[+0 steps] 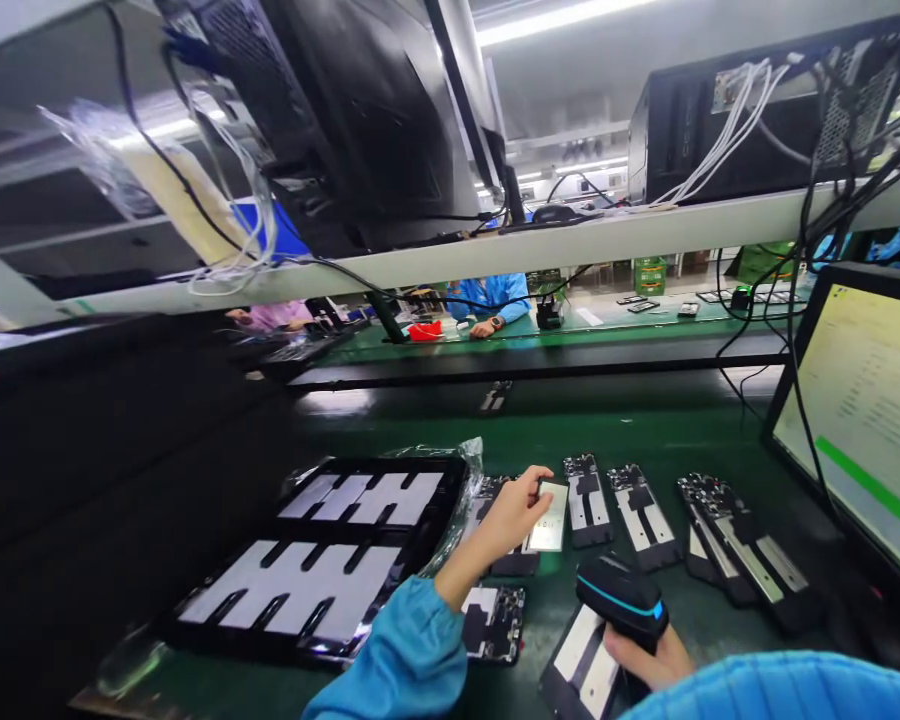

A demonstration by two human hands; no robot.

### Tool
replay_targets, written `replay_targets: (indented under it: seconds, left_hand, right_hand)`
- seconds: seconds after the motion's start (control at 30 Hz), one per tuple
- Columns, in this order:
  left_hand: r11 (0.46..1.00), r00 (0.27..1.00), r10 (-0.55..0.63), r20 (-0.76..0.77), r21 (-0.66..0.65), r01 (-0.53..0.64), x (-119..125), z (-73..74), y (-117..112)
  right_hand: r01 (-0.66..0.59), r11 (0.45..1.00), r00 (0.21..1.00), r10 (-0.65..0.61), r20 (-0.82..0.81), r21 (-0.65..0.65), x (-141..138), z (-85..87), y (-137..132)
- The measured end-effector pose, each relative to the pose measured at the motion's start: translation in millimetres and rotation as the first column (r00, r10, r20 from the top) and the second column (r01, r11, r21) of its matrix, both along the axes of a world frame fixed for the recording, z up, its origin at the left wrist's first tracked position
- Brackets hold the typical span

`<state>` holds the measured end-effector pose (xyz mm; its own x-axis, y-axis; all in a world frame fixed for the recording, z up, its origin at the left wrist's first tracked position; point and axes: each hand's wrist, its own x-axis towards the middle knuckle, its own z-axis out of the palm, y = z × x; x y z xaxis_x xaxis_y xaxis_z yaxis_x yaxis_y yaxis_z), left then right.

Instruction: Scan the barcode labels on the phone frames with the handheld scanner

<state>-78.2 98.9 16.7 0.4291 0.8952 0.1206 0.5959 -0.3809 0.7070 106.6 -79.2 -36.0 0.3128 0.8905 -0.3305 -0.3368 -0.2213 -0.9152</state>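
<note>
My left hand [514, 512] pinches a pale, flat rectangular piece that looks like a phone battery [551, 522], held above the bench by its upper edge. My right hand [649, 660] is wrapped around a black handheld barcode scanner [621, 598] with a blue stripe, its head tilted toward the left. Beneath the scanner lies an opened phone body [581, 660], partly covered by it. Several similar phone bodies lie around my hands, among them one [589, 500] right of the battery and one [495, 625] below my left wrist.
A black tray [270, 530] with pale flat pieces, wrapped in clear plastic, sits at the left. More phone bodies [746, 540] overlap at the right, before a monitor [862, 400]. Cables hang from the shelf [450, 262] overhead. Across the bench a person in blue [495, 295] sits.
</note>
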Motion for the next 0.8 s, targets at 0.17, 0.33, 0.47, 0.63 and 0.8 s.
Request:
replay_targets:
  seconds: [0.17,0.33,0.47,0.63,0.8]
  left_hand:
    - [0.999,0.998,-0.017,0.064,-0.048,0.02,-6.3,-8.2,4.3]
    - [0.997,0.997,-0.024,0.077,-0.077,0.03,-5.6,-10.9,4.7]
    - [0.978,0.985,-0.048,0.164,-0.195,0.08,-9.5,-10.9,-11.9]
    - [0.76,0.899,-0.272,0.343,-0.496,0.419,9.0,-27.5,-59.2]
    - [0.831,0.884,-0.426,0.193,-0.304,0.467,21.2,-27.7,-79.9]
  right_hand:
    - [0.062,0.998,0.998,-0.062,0.023,0.021,-9.7,5.5,1.4]
    - [0.038,0.997,0.999,-0.039,0.012,0.063,-8.6,-1.7,-1.4]
    - [-0.025,0.999,0.995,0.028,-0.093,0.028,4.4,0.2,0.0]
    - [-0.091,0.992,0.95,0.113,-0.29,0.089,31.4,12.0,10.5]
    - [-0.141,0.987,0.971,0.152,-0.183,0.072,41.5,9.6,18.1]
